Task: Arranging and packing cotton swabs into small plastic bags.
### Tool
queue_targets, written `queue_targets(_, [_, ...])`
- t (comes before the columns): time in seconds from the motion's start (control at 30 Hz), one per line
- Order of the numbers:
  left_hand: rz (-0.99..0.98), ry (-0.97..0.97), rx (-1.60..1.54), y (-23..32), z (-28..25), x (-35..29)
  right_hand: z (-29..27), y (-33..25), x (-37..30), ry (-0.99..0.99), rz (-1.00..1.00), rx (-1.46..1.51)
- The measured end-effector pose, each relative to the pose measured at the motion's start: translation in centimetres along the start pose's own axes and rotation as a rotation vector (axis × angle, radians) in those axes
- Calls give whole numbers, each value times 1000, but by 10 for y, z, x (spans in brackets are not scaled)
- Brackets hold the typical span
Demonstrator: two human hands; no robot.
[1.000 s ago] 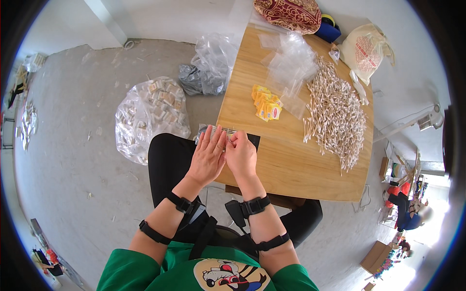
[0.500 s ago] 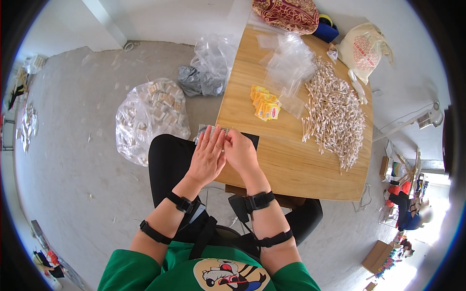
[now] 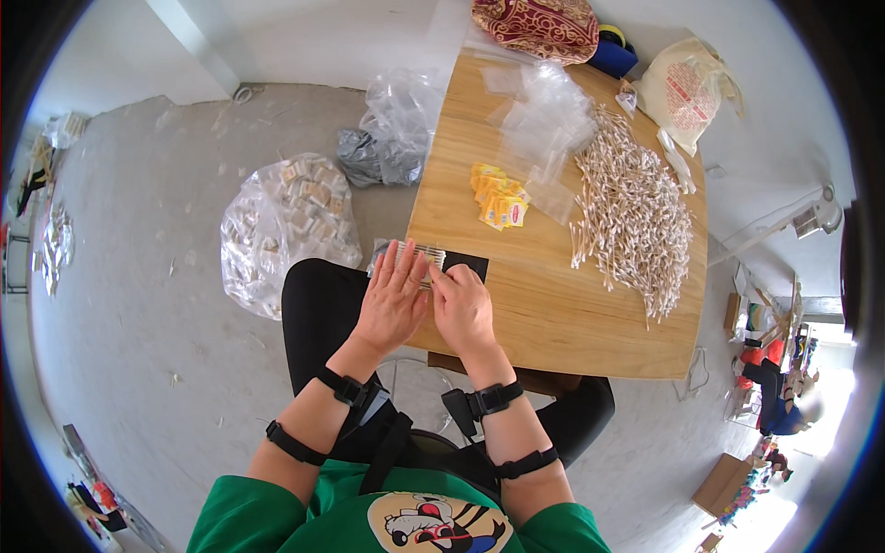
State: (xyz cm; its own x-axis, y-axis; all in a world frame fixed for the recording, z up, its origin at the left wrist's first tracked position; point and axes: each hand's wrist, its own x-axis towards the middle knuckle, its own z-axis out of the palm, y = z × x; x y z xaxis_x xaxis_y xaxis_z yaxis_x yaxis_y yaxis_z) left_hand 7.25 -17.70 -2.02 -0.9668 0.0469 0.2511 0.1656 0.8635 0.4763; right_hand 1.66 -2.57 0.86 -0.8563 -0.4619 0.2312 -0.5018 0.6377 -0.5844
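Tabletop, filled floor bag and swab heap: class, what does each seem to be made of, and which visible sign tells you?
Tabletop: wood or wood-look laminate, smooth; tan grain shows.
Filled floor bag: probably thin, glossy plastic; contents show through its creased, shiny walls.
Swab heap: white tips look like matte cotton; sticks may be wood or paper, too thin to tell.

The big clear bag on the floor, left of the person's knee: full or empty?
Well filled, not empty: many small packets show through the big clear bag. Whether they reach the top, I cannot tell.
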Motion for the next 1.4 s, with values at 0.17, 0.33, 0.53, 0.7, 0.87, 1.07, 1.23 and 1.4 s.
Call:
queue_targets(0.17, [-4, 11, 22, -3, 4, -1, 2, -7, -5, -6, -24, -101])
queue_targets(0.33, [38, 22, 16, -4, 10, 1, -2, -6, -13, -16, -79, -120])
queue_targets(0.53, [10, -35, 51, -10, 10, -2, -6, -5, -11, 27, -32, -25])
queue_targets(0.7, [18, -87, 120, -6, 2, -1, -42, 59, -7, 360, 192, -121])
queue_targets(0.87, [-7, -86, 342, 3, -2, -1, -101, 128, 8, 400, 591, -395])
queue_targets(1.07, [129, -43, 190, 40, 9, 10, -105, 148, 3, 252, 616, -396])
queue_targets(1.23, [190, -135, -64, 79, 27, 33, -95, 127, -34, 235, 461, -275])
queue_targets(1.4, [206, -137, -74, 100, 44, 45, -98, 103, -58, 157, 274, -101])
